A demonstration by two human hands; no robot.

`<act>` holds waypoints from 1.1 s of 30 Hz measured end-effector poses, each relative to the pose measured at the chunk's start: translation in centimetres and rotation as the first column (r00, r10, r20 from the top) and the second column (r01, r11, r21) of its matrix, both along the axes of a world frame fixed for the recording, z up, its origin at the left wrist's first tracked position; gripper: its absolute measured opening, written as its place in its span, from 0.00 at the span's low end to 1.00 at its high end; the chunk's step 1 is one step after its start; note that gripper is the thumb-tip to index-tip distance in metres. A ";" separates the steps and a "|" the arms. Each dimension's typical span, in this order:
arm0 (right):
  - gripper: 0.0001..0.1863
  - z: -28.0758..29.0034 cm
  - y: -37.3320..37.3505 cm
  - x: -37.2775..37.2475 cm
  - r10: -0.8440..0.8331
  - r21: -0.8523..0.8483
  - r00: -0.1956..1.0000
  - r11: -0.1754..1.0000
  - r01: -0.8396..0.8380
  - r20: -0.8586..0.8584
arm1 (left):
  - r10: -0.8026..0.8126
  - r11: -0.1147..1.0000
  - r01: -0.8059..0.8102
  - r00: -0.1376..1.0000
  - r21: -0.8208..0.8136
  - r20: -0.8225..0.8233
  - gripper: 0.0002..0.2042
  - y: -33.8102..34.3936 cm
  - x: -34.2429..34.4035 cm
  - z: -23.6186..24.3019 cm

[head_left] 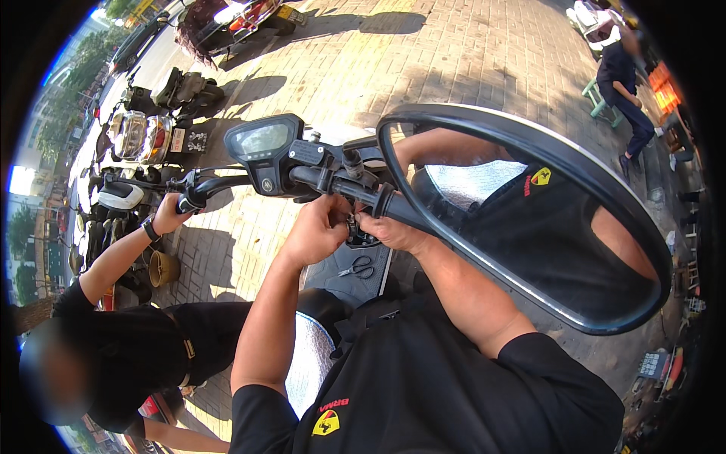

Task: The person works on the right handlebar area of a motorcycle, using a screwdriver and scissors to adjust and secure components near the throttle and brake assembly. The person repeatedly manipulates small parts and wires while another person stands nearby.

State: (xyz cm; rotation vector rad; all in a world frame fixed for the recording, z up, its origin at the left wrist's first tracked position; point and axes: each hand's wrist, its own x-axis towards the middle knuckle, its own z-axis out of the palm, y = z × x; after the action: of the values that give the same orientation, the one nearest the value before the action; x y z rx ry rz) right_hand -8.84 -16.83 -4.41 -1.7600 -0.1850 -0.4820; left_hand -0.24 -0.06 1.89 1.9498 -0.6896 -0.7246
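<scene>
Under the scooter's black handlebar (pixel 340 182), beside the display (pixel 259 141), my left hand (pixel 321 225) is curled at a small dark fitting (pixel 357 234) on the steering column. My right hand (pixel 382 227) meets it from the right, fingers pinched at the same spot; what exactly both hold is hidden. Black-handled scissors (pixel 357 268) lie on the grey footboard (pixel 330 279) below. A large mirror (pixel 484 194) rises at the right, above my right forearm. Silver padded material (pixel 310 348) shows beside my left forearm.
A co-worker in black (pixel 136 348) leans in at left, their hand (pixel 170 216) on the left grip. A seated person (pixel 620 83) is by a green stool (pixel 601 98) at upper right. Parked scooters (pixel 140 136) line the left. A bucket (pixel 162 268) stands on the paving (pixel 363 68).
</scene>
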 end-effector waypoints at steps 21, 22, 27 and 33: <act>0.05 -0.1 -0.2 0.1 0.038 0.008 0.999 0.999 -0.037 -0.036 | -0.022 0.995 0.062 0.888 -0.072 0.460 0.04 -0.1 -0.5 -1.3; 0.05 -0.1 -0.1 0.1 0.010 -0.027 1.000 1.000 -0.009 0.014 | 0.040 0.997 -0.016 0.944 -0.076 0.328 0.03 -0.4 -0.7 -1.6; 0.05 -0.1 0.4 -0.1 0.025 0.063 0.997 0.998 -0.020 -0.076 | 0.373 0.927 -0.354 0.824 0.126 -0.426 0.08 -1.1 -1.0 -0.6; 0.05 0.4 0.2 0.0 0.020 0.002 0.991 1.000 -0.020 -0.129 | 0.390 0.921 -0.304 0.687 0.245 -0.613 0.06 -1.5 0.2 0.9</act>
State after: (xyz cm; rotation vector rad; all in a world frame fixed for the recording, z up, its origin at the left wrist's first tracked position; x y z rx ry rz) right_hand -8.88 -16.67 -4.06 -1.7806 -0.1110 -0.3517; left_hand -0.08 -1.54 2.76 1.6860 0.1690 -1.1368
